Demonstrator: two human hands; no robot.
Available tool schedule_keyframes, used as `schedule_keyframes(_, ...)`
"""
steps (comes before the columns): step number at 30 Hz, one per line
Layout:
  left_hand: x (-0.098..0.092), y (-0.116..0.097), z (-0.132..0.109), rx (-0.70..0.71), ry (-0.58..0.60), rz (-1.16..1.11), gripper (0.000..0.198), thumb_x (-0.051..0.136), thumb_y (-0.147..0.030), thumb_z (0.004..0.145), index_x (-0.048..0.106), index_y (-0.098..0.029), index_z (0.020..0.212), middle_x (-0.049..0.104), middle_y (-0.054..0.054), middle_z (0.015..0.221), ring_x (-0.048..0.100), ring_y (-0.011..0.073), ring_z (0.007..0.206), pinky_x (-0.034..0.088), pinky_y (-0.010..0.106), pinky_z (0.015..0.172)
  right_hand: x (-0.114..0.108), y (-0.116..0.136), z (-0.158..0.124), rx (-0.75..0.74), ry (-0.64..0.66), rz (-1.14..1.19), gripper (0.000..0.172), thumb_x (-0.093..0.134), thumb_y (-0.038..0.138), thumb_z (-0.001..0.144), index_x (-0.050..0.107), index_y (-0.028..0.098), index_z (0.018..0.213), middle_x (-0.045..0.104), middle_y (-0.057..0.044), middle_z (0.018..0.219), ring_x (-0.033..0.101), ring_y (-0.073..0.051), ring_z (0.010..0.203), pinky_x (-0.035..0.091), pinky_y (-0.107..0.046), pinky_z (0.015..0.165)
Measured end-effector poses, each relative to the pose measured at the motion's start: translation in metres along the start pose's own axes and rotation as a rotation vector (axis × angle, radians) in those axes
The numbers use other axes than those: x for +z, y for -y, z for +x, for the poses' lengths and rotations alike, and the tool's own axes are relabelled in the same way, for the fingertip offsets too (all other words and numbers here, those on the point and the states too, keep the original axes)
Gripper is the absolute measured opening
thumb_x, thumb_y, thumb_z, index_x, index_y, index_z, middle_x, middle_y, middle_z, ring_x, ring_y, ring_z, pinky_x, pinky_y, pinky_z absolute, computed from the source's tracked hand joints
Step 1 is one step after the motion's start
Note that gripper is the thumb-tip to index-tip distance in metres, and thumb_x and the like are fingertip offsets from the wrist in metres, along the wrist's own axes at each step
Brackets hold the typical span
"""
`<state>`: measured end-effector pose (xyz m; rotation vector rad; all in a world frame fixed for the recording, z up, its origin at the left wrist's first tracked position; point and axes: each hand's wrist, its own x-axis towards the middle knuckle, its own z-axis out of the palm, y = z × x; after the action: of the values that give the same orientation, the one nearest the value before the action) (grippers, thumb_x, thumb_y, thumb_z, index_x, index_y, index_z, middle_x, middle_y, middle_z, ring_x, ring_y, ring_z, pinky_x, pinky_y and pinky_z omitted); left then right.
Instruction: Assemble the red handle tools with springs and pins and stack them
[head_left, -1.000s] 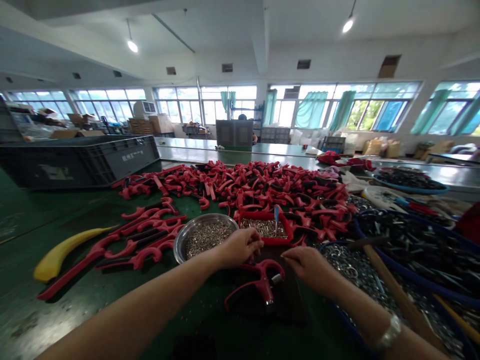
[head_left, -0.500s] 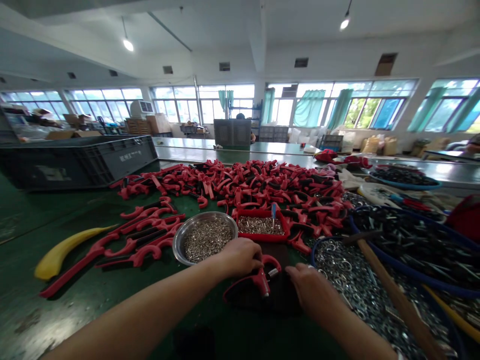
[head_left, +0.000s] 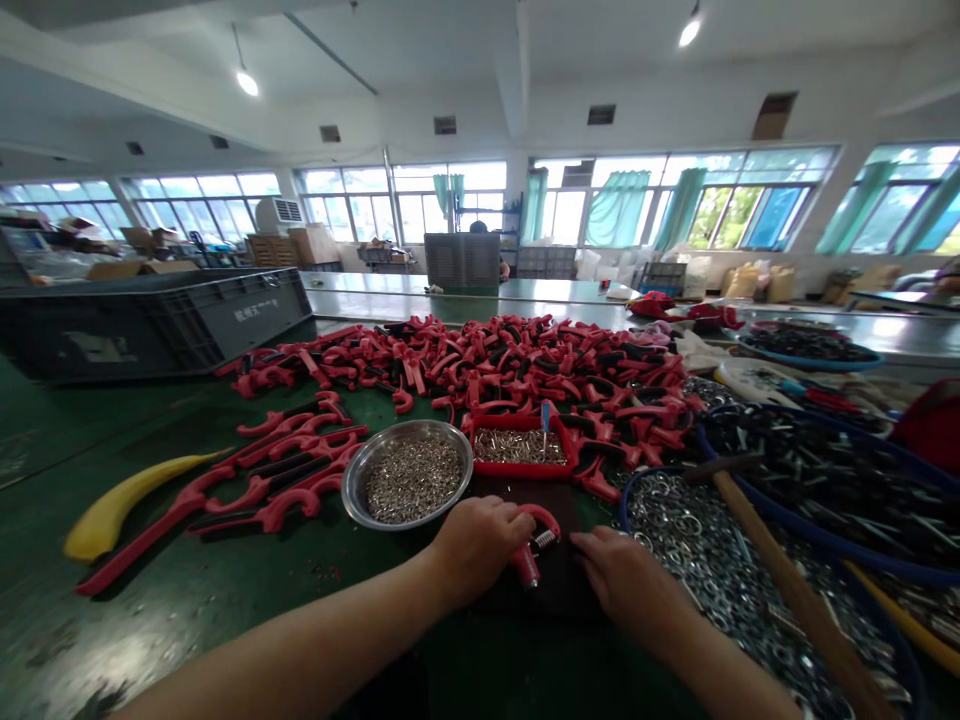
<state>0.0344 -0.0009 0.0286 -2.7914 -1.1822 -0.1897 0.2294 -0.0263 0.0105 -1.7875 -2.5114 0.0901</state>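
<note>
Two hands: left (head_left: pixel 480 548) grips red handle (head_left: pixel 526 566), right (head_left: pixel 622 580) beside.

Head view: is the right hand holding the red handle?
No, the right hand is empty and apart from the red handle, which the left hand has hold of.

There are two hands, the left hand (head_left: pixel 480 545) and the right hand (head_left: pixel 622 580), with one red handle (head_left: pixel 526 565) between them. The table (head_left: pixel 187 620) carries one steel bowl (head_left: pixel 407 424), one red tray (head_left: pixel 517 472), one hammer (head_left: pixel 795 590), one yellow handle (head_left: pixel 127 520) and one grey crate (head_left: pixel 150 330).
</note>
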Motion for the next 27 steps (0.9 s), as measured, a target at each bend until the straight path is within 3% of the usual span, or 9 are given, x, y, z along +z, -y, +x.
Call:
schedule_keyframes(3,0.005,-0.004,-0.009,0.025,0.014,0.025,0.028,0.043,-0.015,0.083,0.053,-0.018,0.110,0.065,0.005,0.097,0.060,0.0205,0.078,0.046,0.029,0.064,-0.003,0.002,0.006,-0.019,0.001,-0.074,0.029,0.038,0.002,0.080,0.063,0.017,0.084,0.062,-0.008,0.083,0.060,-0.018,0.078,0.044,-0.026,0.067)
schedule_keyframes(7,0.008,-0.011,-0.017,0.045,-0.006,-0.002,0.040,0.038,-0.020,0.086,0.042,-0.015,0.125,0.053,0.011,0.123,0.061,0.0236,0.083,0.048,0.034,0.064,-0.007,0.009,0.012,-0.080,0.021,-0.175,0.033,0.038,-0.004,0.076,0.063,0.014,0.088,0.062,-0.011,0.086,0.059,-0.022,0.079,0.044,-0.029,0.066)
schedule_keyframes(10,0.006,-0.008,-0.020,-0.024,-0.022,-0.141,0.045,0.042,-0.038,0.086,0.040,-0.021,0.127,0.057,0.008,0.119,0.061,0.0236,0.087,0.048,0.034,0.070,-0.008,0.011,0.015,-0.127,0.043,-0.205,0.032,0.038,-0.003,0.076,0.062,0.011,0.091,0.062,-0.014,0.088,0.058,-0.025,0.081,0.045,-0.033,0.069)
schedule_keyframes(13,0.006,0.000,-0.023,-0.128,-0.053,-0.301,0.058,0.050,-0.055,0.077,0.041,-0.025,0.126,0.059,0.005,0.113,0.058,0.0229,0.094,0.047,0.034,0.080,-0.008,0.007,0.019,-0.152,0.063,-0.179,0.026,0.043,0.000,0.076,0.061,0.010,0.092,0.062,-0.014,0.087,0.058,-0.025,0.082,0.044,-0.033,0.072)
schedule_keyframes(17,0.010,0.008,-0.025,-0.159,-0.076,-0.408,0.072,0.053,-0.069,0.064,0.049,-0.022,0.120,0.052,0.006,0.123,0.055,0.0244,0.102,0.044,0.035,0.088,-0.003,-0.004,0.022,-0.087,0.038,-0.084,0.021,0.045,0.002,0.074,0.060,0.008,0.087,0.063,-0.014,0.084,0.060,-0.024,0.078,0.045,-0.032,0.070)
schedule_keyframes(21,0.012,0.009,-0.026,-0.122,-0.067,-0.383,0.079,0.052,-0.072,0.062,0.043,-0.025,0.126,0.052,0.004,0.123,0.057,0.0256,0.098,0.045,0.037,0.084,-0.001,-0.011,0.018,-0.010,-0.060,0.112,0.027,0.044,0.005,0.074,0.058,0.008,0.097,0.065,-0.011,0.083,0.061,-0.021,0.078,0.046,-0.029,0.069)
schedule_keyframes(24,0.012,0.009,-0.026,-0.098,-0.048,-0.345,0.078,0.052,-0.073,0.060,0.046,-0.026,0.123,0.054,0.004,0.122,0.058,0.0268,0.093,0.046,0.040,0.081,0.000,-0.008,0.015,0.011,-0.159,0.289,0.028,0.042,0.015,0.080,0.057,0.015,0.104,0.066,-0.006,0.088,0.061,-0.017,0.081,0.046,-0.026,0.071)
schedule_keyframes(27,0.011,0.007,-0.025,-0.098,-0.061,-0.339,0.074,0.056,-0.071,0.059,0.049,-0.026,0.117,0.056,0.003,0.119,0.056,0.0263,0.094,0.046,0.040,0.080,0.003,-0.002,0.015,0.017,-0.240,0.428,0.024,0.041,0.027,0.085,0.061,0.019,0.094,0.067,-0.003,0.091,0.061,-0.016,0.084,0.046,-0.025,0.074)
